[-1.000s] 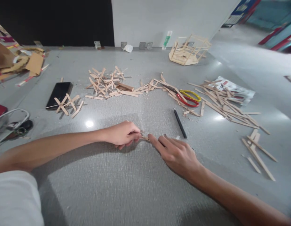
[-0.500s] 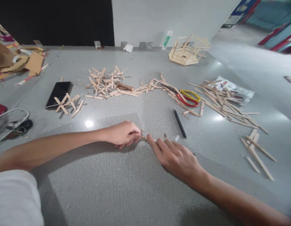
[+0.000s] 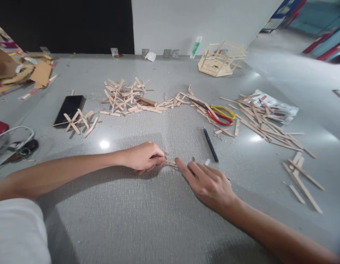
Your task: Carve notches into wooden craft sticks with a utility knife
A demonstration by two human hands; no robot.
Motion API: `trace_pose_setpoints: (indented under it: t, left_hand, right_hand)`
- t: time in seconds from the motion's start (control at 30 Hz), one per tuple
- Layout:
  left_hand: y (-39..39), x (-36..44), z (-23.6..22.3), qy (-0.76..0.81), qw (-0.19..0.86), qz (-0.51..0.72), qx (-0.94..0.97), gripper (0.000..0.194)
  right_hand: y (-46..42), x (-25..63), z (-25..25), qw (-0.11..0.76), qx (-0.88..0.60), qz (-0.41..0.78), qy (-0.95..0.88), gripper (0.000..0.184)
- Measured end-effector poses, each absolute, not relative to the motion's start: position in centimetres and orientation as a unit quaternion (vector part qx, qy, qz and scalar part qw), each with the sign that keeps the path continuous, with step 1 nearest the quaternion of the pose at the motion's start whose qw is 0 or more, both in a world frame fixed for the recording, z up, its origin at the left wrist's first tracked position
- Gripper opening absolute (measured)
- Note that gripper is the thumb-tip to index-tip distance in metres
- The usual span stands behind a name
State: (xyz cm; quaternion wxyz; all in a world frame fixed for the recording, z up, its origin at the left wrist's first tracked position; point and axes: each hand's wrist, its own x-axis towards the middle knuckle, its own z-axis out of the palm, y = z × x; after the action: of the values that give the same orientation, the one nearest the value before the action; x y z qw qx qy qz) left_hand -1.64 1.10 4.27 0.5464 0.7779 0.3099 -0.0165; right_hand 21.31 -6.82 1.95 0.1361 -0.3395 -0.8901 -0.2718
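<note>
Between my hands lies a thin wooden craft stick [image 3: 170, 163], low over the grey table; its ends are hidden by my fingers. My left hand [image 3: 146, 157] is closed, pinching the stick's left end. At the other end, the fingers of my right hand [image 3: 207, 181] press on the stick, forefinger stretched along it. Small scraps [image 3: 207, 161] lie just beyond my right fingers. A black pen [image 3: 210, 145] rests further off, slanting away from that hand.
Craft sticks [image 3: 126, 97] lie heaped beyond my hands, with red-and-yellow scissors [image 3: 221, 114] among them. More sticks surround a plastic packet [image 3: 280, 106] at right. A stick frame [image 3: 218, 66] and glue tube [image 3: 196, 47] stand at the back. A phone [image 3: 68, 108] lies left.
My right hand has slid slightly right along the craft stick, so more of it shows between my hands. My left hand stays in place.
</note>
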Motion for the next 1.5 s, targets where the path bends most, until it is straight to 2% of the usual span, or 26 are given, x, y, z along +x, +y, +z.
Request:
trace_pose_setpoints:
  t: [0.5, 0.8, 0.93, 1.23, 1.5]
  left_hand:
    - [1.2, -1.7, 4.3, 0.305, 0.558, -0.017, 0.771, 0.035]
    - [1.2, -1.7, 4.3, 0.297, 0.551, -0.015, 0.780, 0.033]
    - [1.3, -1.7, 4.3, 0.287, 0.548, -0.016, 0.786, 0.032]
    - [1.4, -1.7, 4.0, 0.286, 0.548, -0.013, 0.786, 0.034]
    - [0.9, -1.6, 4.2, 0.312, 0.564, 0.001, 0.765, 0.033]
  right_hand:
    - [-6.8, 21.1, 1.8, 0.107, -0.344, -0.256, -0.897, 0.028]
    - [-7.5, 20.2, 2.5, 0.097, -0.345, -0.311, -0.880, 0.026]
    - [-7.9, 19.7, 2.7, 0.103, -0.357, -0.296, -0.880, 0.026]
    - [-8.0, 19.4, 2.5, 0.060, -0.373, -0.329, -0.865, 0.024]
    - [-7.2, 20.6, 1.5, 0.120, -0.408, -0.249, -0.870, 0.029]
